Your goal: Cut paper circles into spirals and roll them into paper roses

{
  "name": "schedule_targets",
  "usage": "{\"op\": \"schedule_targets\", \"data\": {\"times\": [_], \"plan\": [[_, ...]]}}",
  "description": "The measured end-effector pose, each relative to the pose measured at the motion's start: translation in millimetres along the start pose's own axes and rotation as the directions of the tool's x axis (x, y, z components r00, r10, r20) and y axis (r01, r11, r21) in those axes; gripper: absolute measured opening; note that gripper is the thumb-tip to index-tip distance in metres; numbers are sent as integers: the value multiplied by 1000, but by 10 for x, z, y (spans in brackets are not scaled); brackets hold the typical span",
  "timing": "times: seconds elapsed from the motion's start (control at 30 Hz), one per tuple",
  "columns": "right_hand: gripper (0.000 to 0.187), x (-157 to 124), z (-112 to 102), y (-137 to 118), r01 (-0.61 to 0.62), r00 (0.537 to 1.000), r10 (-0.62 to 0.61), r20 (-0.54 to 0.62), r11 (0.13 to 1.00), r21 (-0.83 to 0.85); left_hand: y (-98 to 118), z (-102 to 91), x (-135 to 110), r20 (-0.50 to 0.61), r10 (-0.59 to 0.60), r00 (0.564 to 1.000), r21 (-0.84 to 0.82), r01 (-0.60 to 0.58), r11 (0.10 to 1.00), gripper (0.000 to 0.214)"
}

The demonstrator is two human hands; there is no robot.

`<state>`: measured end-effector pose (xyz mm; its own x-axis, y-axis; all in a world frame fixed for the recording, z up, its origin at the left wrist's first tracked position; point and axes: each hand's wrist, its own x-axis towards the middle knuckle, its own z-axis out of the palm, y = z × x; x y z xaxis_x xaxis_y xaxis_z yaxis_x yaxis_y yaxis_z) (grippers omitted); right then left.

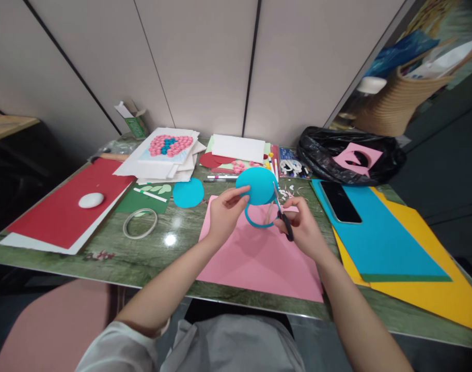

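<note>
My left hand [229, 212] pinches the left edge of a blue paper circle [256, 185], held up above a pink paper sheet [255, 263]. In my right hand [303, 227] is a pair of scissors [285, 223] with black handles, its blades at the circle's right edge. A thin curved strip of blue paper [259, 226] hangs below the circle, near the scissors. On the table to the left lies a second blue paper circle [188, 193].
Left are a red sheet [73, 206] with a white oval object [91, 200], and a tape roll [140, 223]. Right, a phone [341, 201] rests on blue sheets [391, 248]. Behind it sits a black plastic bag [317, 155]. Paper scraps [290, 192] lie beyond my right hand.
</note>
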<state>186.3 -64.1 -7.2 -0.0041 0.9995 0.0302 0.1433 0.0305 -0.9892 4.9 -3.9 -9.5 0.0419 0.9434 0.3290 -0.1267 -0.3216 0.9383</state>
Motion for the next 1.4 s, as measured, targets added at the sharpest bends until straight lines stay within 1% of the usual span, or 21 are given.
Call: {"op": "schedule_targets", "data": {"times": [0.1, 0.27, 0.5, 0.6, 0.73, 0.9, 1.03, 1.13, 1.4], "plan": [[39, 5, 4, 2, 3, 1000, -3, 3, 1000, 2, -5, -1, 1, -7, 13, 1000, 28, -12, 1000, 24], [41, 4, 19, -4, -10, 1000, 10, 7, 1000, 14, -13, -3, -1, -9, 0, 1000, 32, 0, 999, 28], [43, 2, 49, -18, -13, 999, 13, -49, 1000, -11, 5, 25, -26, 35, -40, 999, 17, 40, 999, 27], [43, 8, 59, -14, -11, 997, 9, -78, 1000, -19, 9, 39, -32, 55, -24, 998, 9, 23, 1000, 27], [43, 7, 67, -15, -10, 996, 8, -84, 1000, -19, 8, 41, -32, 70, -8, 998, 12, 7, 1000, 27], [44, 7, 50, 3, 2, 997, -2, -78, 1000, -11, 14, 29, -33, 71, 10, 997, 19, -12, 1000, 26], [44, 9, 36, 12, 9, 997, -9, -71, 1000, -2, 16, 25, -33, 61, 22, 998, 36, -24, 999, 19], [43, 8, 34, 2, 15, 998, -15, -56, 1000, 9, 9, 22, -36, 52, 5, 999, 41, -7, 999, 15], [42, 0, 28, -20, 17, 999, -17, -35, 1000, 7, 9, 19, -38, 28, -15, 999, 25, 15, 1000, 19]]}}
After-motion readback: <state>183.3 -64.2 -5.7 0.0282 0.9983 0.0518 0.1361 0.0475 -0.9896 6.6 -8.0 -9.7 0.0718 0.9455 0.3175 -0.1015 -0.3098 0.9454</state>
